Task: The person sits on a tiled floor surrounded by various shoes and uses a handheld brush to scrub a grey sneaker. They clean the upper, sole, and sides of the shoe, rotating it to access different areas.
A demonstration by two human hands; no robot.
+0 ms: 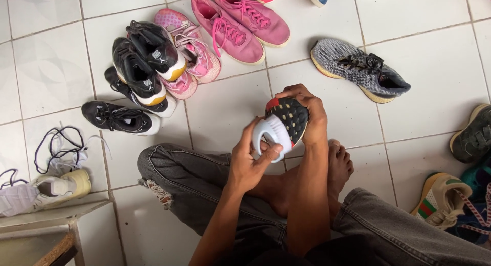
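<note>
The right hand (307, 115) is clenched on a dark shoe (290, 116), sole turned up, held above the crossed legs near frame centre. The left hand (250, 161) is clenched on a white brush (272, 133) whose bristles touch the sole at the shoe's 8 o'clock edge. I judge the scrubbing to be mid-way: the sole shows no foam. A grey shoe (358, 69) lies at 2 o'clock on the tiled floor (225, 107), pink shoes (240, 23) at 11 o'clock, and black shoes (140, 66) at 10 o'clock, all untouched.
</note>
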